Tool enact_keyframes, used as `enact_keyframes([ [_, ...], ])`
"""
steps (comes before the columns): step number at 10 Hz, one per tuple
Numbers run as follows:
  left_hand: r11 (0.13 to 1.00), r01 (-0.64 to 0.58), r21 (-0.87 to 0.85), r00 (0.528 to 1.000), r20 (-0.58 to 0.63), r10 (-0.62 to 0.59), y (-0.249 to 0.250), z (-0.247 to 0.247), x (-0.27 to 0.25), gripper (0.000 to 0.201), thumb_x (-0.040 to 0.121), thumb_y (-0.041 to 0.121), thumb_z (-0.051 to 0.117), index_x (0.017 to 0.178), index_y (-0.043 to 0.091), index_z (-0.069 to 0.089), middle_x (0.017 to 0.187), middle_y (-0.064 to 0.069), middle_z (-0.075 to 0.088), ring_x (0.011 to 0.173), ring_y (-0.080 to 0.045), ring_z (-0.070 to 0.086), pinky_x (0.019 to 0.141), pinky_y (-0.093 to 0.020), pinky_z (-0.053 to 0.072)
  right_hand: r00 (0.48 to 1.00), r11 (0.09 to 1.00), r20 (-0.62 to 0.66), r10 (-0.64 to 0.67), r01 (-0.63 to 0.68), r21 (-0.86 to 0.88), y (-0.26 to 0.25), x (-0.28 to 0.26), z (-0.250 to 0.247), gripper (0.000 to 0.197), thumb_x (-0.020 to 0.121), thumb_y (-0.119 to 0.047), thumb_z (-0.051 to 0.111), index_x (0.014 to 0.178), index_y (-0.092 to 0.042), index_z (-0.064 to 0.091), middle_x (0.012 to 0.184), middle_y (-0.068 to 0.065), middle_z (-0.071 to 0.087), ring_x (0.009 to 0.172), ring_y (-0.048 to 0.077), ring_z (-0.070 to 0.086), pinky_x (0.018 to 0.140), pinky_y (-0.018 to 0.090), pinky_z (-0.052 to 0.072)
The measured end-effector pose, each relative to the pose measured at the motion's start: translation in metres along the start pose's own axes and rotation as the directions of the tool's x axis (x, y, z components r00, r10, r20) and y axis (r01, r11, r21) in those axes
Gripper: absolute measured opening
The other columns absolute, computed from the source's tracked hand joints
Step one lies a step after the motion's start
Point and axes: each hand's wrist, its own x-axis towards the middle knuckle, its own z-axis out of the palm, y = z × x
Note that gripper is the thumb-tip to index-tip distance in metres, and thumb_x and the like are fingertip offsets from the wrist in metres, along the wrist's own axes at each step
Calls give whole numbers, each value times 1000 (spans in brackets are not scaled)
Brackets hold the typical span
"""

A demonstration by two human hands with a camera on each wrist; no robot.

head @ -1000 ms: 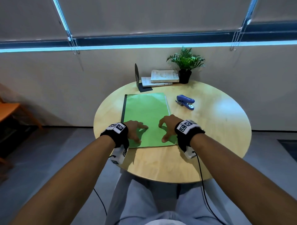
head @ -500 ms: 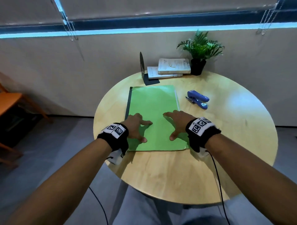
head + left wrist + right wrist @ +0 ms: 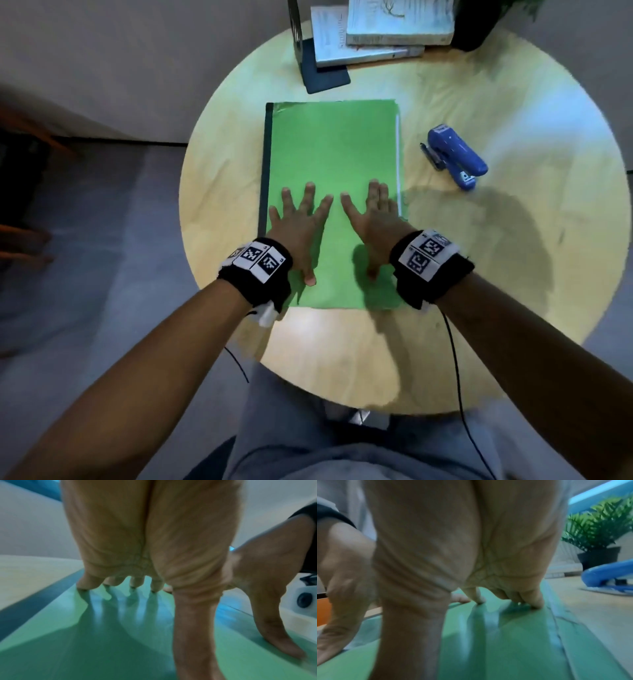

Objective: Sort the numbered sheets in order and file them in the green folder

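The green folder (image 3: 329, 150) lies closed on the round wooden table (image 3: 513, 274), its dark spine on the left. A thin white edge of sheets (image 3: 397, 154) shows along its right side. My left hand (image 3: 299, 226) lies on the folder's lower left with straight, spread fingers. My right hand (image 3: 371, 219) lies beside it on the lower right, fingers straight. In the left wrist view the left fingertips (image 3: 120, 584) touch the green cover (image 3: 102, 642). In the right wrist view the right fingertips (image 3: 530, 601) press the cover (image 3: 505, 649) near its right edge.
A blue stapler (image 3: 454, 156) sits to the right of the folder. At the table's back stand a black bookend (image 3: 308, 54), two stacked books (image 3: 376, 31) and a potted plant (image 3: 599, 536). Wrist-camera cables hang off the table's near edge.
Both hands went from curled fingertips on the folder to flat with straight fingers, and slid a little farther up the cover. The head view dropped and moved closer over the table.
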Motion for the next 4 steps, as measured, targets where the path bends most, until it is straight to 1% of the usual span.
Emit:
enact_keyframes([
  [1,1000,5,-31,998,58,-3,6,-17,-15,154,47,32,95,150,28,-20,153,-9,-36,138,-48,-27,112,-68,1,998,998,64,1,-5,60,-2,-13,-16,132,73,-22,85,152,-15,-22,145,42,-30,140,53,-22,118,62,0],
  [2,999,13,-44,996,88,-9,8,-27,-24,152,49,35,94,151,29,-17,155,-8,-33,139,-48,-25,112,-68,2,991,996,132,7,-19,91,-6,-22,-23,155,51,-54,90,152,-19,-22,147,35,-35,140,49,-28,118,57,-4],
  [3,996,44,-81,992,118,-34,6,-47,-25,136,58,45,88,153,28,-8,160,-6,-19,144,-46,-11,113,-67,12,993,982,111,43,-62,177,-6,-28,-30,145,53,-75,77,156,-21,-9,156,28,-25,146,44,-21,120,54,0],
  [4,992,34,-122,997,72,-25,8,-65,-28,127,63,52,83,153,22,-1,162,-7,0,147,-39,5,111,-65,20,993,972,85,76,-93,214,-9,-30,-49,127,68,-65,76,156,-11,1,160,27,-9,150,40,-6,122,50,10],
])
